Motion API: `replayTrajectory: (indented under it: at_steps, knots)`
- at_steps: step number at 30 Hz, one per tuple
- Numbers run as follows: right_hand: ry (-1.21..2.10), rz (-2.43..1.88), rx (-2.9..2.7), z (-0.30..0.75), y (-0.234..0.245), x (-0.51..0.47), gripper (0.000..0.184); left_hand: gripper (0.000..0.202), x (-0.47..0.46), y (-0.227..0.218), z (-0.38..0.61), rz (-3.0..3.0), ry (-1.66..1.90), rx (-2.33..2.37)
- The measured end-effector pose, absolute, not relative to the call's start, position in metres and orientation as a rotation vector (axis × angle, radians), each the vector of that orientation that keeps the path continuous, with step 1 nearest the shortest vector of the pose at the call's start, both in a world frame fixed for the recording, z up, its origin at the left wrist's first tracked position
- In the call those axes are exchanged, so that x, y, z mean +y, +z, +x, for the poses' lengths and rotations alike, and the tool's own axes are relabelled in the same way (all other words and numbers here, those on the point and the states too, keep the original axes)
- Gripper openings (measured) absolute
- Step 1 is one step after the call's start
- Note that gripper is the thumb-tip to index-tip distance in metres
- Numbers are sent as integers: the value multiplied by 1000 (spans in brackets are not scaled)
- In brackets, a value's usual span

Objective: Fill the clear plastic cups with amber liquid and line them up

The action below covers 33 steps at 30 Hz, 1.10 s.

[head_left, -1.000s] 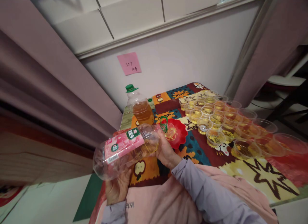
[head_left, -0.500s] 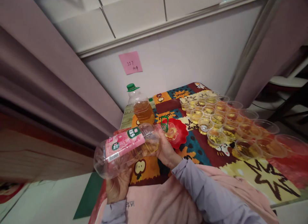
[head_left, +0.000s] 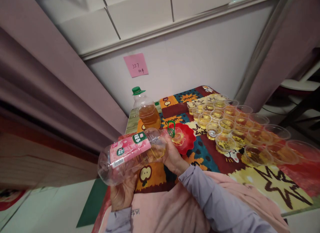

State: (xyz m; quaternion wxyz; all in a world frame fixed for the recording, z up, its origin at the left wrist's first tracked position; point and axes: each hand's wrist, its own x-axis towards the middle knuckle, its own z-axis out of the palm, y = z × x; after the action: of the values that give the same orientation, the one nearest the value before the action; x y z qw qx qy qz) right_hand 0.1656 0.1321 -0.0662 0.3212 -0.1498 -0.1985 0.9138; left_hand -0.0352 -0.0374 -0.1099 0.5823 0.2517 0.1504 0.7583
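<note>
A large clear plastic bottle (head_left: 130,151) with a pink label lies tilted in my hands, its neck pointing right. Some yellow liquid rests along its lower side near the neck. My left hand (head_left: 123,194) supports the base from below, its fingers partly hidden behind the plastic. Around the neck, just behind the green carrying ring (head_left: 171,129), my right hand (head_left: 173,156) is closed. The mouth is over a clear plastic cup (head_left: 178,136) standing in a red scalloped dish (head_left: 188,139). Whether liquid is flowing cannot be made out.
Behind stands a second bottle (head_left: 150,114) with amber liquid and a green cap (head_left: 136,90). Rows of clear cups (head_left: 225,143) with yellow liquid fill the table's right side. A patterned cloth (head_left: 207,159) covers the table, which meets a white wall (head_left: 187,62).
</note>
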Motion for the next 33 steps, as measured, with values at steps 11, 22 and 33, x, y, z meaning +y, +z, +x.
replayTrajectory:
  at_steps: [11, 22, 33]
  knots:
    - [2395, -401, -507, 165, -67, 132, 62, 63, -37, -115, -37, 604, 1759, 277]
    - [2399, -383, -533, 165, -68, 132, 65, 69, -38, -114, -36, 580, 1780, 295]
    - [2404, -376, -523, 165, -68, 133, 66, 77, -38, -112, -35, 608, 1751, 281]
